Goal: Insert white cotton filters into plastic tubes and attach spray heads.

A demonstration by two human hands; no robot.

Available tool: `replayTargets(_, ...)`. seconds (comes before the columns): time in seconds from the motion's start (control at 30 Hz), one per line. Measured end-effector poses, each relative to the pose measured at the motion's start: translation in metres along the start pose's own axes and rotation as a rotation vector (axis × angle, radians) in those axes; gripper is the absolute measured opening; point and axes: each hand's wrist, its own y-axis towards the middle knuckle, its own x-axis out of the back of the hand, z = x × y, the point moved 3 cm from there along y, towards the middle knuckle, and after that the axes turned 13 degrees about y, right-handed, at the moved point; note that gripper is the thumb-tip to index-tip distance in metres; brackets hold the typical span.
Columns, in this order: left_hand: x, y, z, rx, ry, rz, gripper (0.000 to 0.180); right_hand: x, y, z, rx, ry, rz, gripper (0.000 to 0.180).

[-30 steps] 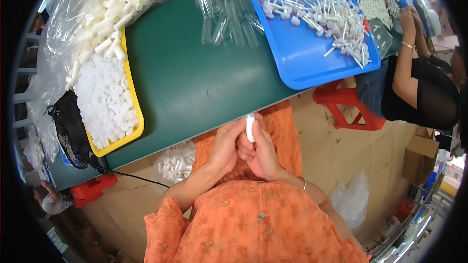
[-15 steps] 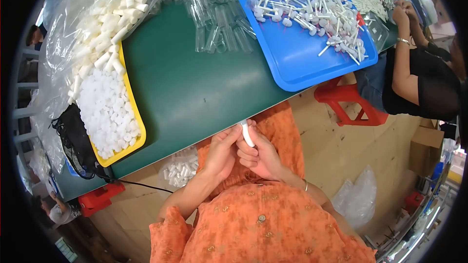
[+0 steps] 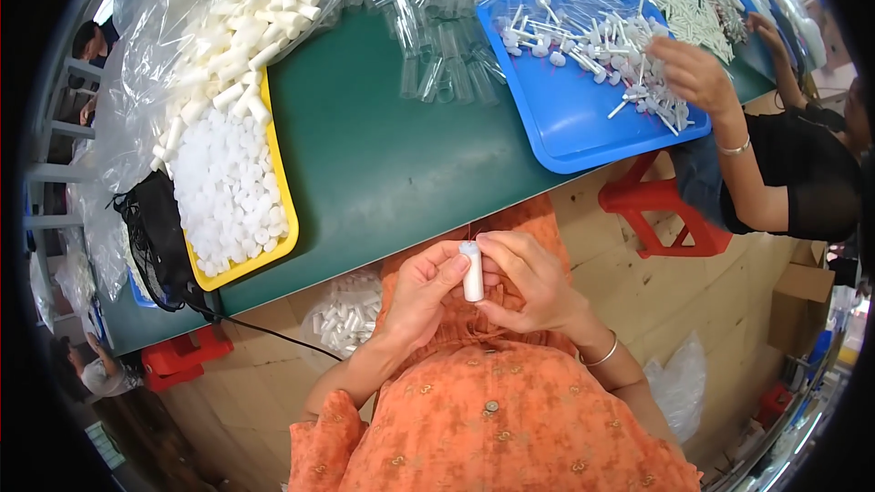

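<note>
Your left hand (image 3: 421,293) and right hand (image 3: 529,282) both pinch a small white tube (image 3: 472,271), upright over your lap, just below the green table (image 3: 383,164) edge. The yellow tray (image 3: 284,219) lies at ten o'clock, the blue tray (image 3: 570,123) at one o'clock.

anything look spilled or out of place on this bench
Loose clear tubes lie scattered at odd angles on the bare green table between the yellow tray and the blue tray, outside any container. Otherwise nothing stands out.
</note>
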Motion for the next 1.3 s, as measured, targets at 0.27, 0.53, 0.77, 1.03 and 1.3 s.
replayTargets(0.27, -0.008, -0.001, -0.007, 0.096, 0.046, 0.056, 0.028, -0.004, -0.004, -0.008, 0.012, -0.023, -0.067, 0.065)
replayTargets(0.53, -0.010, 0.002, -0.006, 0.151, 0.026, 0.122, 0.032, 0.001, 0.008, 0.005, -0.063, 0.037, -0.095, 0.059)
replayTargets(0.77, 0.046, -0.018, -0.004, 0.169, 0.059, 0.074, 0.034, -0.004, 0.025, 0.013, -0.150, 0.082, 0.137, 0.064)
replayTargets(1.03, 0.254, -0.093, 0.090, 0.698, 1.245, -0.240, 0.046, 0.171, 0.034, -0.042, -0.134, -0.531, -0.650, 0.022)
replayTargets(1.3, 0.206, -0.055, 0.063, 0.250, 1.689, -0.159, 0.050, 0.272, 0.050, -0.162, -0.399, -0.287, -0.433, 0.037)
